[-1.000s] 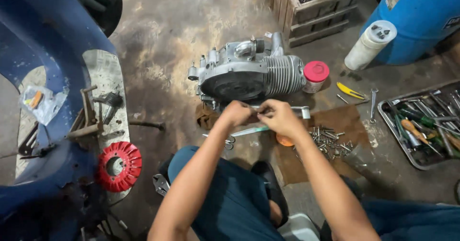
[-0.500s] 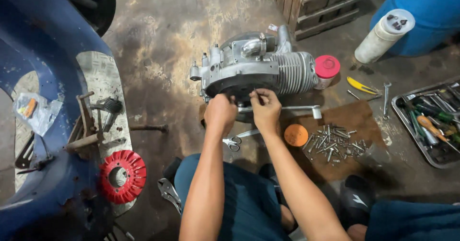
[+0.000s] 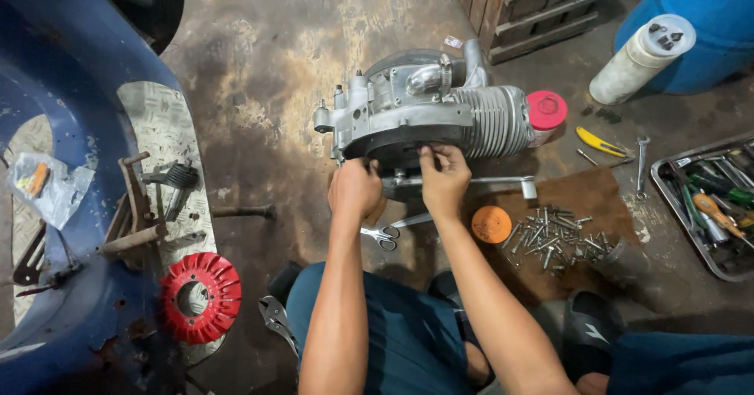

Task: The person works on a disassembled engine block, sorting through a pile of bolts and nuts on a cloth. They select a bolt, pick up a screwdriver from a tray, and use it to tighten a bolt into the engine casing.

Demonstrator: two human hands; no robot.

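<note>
Low centre, the left hand [image 3: 355, 189] and right hand [image 3: 444, 179] curl their fingers onto the lower rim of the silver finned metal engine [image 3: 428, 116], mid-frame, its long axis left-right, fins toward a red round cap [image 3: 547, 111]. Bare stained concrete floor [image 3: 267, 65] lies beyond; a white cylindrical bottle [image 3: 640, 57] sits upper right.

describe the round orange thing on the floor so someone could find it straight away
Start at the grey finned engine on the concrete floor. Just right of the person's right hand, on the brown mat, lies a flat orange disc. It sits beside a heap of silver bolts, the only orange round thing there.
</note>
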